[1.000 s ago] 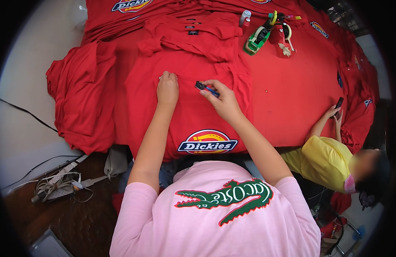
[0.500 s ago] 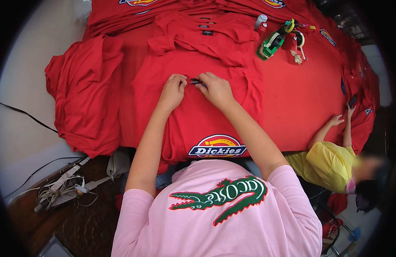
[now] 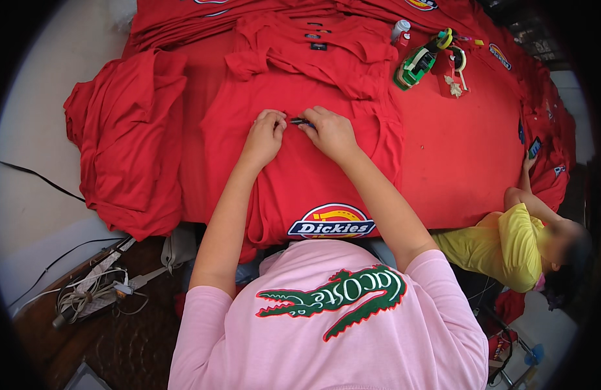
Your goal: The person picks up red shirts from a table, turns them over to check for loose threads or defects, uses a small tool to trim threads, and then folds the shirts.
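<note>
Looking down from the head view: both hands meeting at the middle of a red shirt point(image 3: 300, 175) spread flat over the table point(image 3: 463, 162). Left hand point(image 3: 264, 135) resting on the cloth with fingers curled in narrow, tips pinching at a small dark item point(image 3: 299, 121). Right hand point(image 3: 331, 132) lying just beside, fingers also bent close, gripping the other end of the same item; too small to tell what kind of item. Both forearms coming up from the lower edge, out of pink sleeves point(image 3: 326, 318).

Hanging over the near table edge: the shirt hem with an oval patch point(image 3: 331, 223). Lying just beyond the hands: more folded red shirts point(image 3: 313, 39), collars facing up. Drooping off the left table side: a heap of red cloth point(image 3: 128, 136).

Sitting at the far right of the table, well apart from the hands: a green tape dispenser point(image 3: 415, 65), and next to it a small white bottle point(image 3: 400, 28).

Standing at the right edge: another person in a yellow top point(image 3: 508, 247), one hand point(image 3: 529, 162) reaching up to the table rim. Lying on the floor at lower left: a bundle of cables point(image 3: 86, 299).
</note>
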`<state>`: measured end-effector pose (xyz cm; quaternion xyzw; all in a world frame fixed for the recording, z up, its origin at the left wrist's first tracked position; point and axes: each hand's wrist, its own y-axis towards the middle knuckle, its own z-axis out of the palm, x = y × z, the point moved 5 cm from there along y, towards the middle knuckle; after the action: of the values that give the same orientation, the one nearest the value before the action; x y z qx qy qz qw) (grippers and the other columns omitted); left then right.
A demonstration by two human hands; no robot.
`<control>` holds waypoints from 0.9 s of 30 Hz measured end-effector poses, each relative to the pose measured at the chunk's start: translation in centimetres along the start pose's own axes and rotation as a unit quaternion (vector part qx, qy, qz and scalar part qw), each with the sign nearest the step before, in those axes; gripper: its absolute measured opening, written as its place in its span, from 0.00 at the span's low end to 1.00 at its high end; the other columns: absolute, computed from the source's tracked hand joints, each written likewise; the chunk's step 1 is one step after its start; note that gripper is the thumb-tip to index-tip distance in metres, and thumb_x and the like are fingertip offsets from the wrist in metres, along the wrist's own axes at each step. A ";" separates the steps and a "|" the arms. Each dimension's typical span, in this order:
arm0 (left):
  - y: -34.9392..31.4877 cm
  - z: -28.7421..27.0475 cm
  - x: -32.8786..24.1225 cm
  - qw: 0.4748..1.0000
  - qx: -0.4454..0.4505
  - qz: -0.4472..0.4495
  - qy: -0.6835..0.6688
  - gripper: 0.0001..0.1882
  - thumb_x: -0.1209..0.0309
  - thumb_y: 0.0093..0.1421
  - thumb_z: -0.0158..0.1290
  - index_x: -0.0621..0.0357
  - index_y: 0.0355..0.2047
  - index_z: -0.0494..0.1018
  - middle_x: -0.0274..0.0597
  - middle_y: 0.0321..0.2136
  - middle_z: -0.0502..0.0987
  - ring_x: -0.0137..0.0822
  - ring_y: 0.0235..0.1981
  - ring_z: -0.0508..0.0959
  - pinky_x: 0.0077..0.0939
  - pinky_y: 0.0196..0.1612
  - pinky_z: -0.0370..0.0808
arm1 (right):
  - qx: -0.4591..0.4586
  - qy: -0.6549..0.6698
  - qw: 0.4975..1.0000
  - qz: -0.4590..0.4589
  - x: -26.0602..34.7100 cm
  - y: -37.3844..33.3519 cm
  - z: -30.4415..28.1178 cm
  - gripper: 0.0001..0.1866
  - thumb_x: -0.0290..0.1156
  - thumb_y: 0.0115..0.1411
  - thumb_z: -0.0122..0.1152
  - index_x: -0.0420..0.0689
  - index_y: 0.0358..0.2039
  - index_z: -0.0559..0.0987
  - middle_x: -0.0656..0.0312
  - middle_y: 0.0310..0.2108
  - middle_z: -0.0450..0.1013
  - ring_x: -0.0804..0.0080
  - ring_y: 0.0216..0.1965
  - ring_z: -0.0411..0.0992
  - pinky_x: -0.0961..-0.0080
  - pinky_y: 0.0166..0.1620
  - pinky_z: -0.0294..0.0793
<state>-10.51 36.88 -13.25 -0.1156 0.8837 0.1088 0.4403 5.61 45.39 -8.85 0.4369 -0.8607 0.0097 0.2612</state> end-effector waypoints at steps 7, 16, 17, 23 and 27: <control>0.1 -0.6 -0.9 0.998 0.018 -0.025 -0.054 0.07 0.74 0.69 0.53 0.66 0.42 0.76 0.47 0.49 0.79 0.41 0.48 0.80 0.32 0.54 0.76 | -0.030 0.013 0.999 0.013 0.0 -0.1 -0.5 0.11 0.38 0.61 0.68 0.47 0.38 0.79 0.59 0.34 0.77 0.55 0.36 0.79 0.59 0.36 0.78; -3.2 -20.8 -4.1 0.526 0.115 0.271 -0.798 0.28 0.45 0.69 0.54 0.59 0.49 0.79 0.46 0.57 0.80 0.40 0.55 0.79 0.45 0.63 0.69 | -0.264 0.129 0.933 0.207 -12.4 -7.5 -12.4 0.15 0.36 0.70 0.63 0.39 0.50 0.78 0.52 0.42 0.80 0.63 0.42 0.79 0.67 0.47 0.77; -3.8 -22.2 -3.8 0.514 0.094 0.293 -0.801 0.31 0.41 0.68 0.52 0.59 0.49 0.79 0.47 0.57 0.79 0.43 0.56 0.79 0.47 0.64 0.68 | -0.297 0.159 0.910 0.242 -14.2 -8.8 -13.2 0.15 0.36 0.68 0.65 0.38 0.49 0.79 0.57 0.39 0.79 0.69 0.40 0.76 0.72 0.46 0.76; -1.6 -13.6 0.4 0.879 -0.036 -0.143 -0.453 0.25 0.52 0.73 0.47 0.60 0.55 0.76 0.47 0.57 0.78 0.38 0.58 0.77 0.31 0.61 0.71 | -0.222 0.210 0.890 0.338 -18.7 -12.6 -12.4 0.18 0.36 0.62 0.73 0.37 0.46 0.82 0.67 0.34 0.76 0.81 0.34 0.70 0.80 0.40 0.72; -0.5 -6.5 0.1 0.997 -0.015 -0.073 0.034 0.28 0.64 0.60 0.67 0.62 0.58 0.74 0.42 0.45 0.83 0.38 0.46 0.82 0.33 0.54 0.77 | -0.151 0.275 0.895 0.316 -17.4 -10.9 -9.0 0.16 0.31 0.59 0.74 0.38 0.45 0.84 0.67 0.33 0.76 0.81 0.33 0.69 0.80 0.40 0.72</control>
<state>-15.26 34.45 -9.57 -0.1901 0.8856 0.0853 0.4150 26.21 53.90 -11.33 0.0772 -0.8382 0.0810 0.5338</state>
